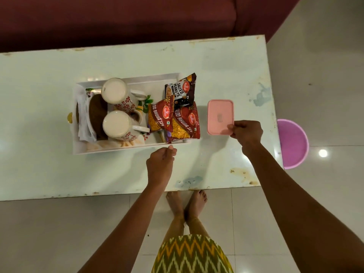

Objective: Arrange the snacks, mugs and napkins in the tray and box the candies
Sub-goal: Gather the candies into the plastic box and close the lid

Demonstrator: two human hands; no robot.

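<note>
A white tray (126, 149) sits on the table and holds two white mugs with red flower patterns (118, 93) (120, 125), folded napkins (83, 123) at its left end, and several snack packets (184, 123) at its right end, one of them salted peanuts (182, 91). To the right of the tray lies a pink candy box (219, 117) with its lid on. My right hand (246, 132) pinches the box's near right corner. Just in front of the tray's near edge hovers my left hand (160, 164), fingers loosely curled and holding nothing.
The pale table (216, 66) has worn edges and stains. A dark red sofa (118, 18) stands behind it. A pink bucket (293, 143) rests on the tiled floor past the table's right end. My bare feet (186, 203) stand at the near edge.
</note>
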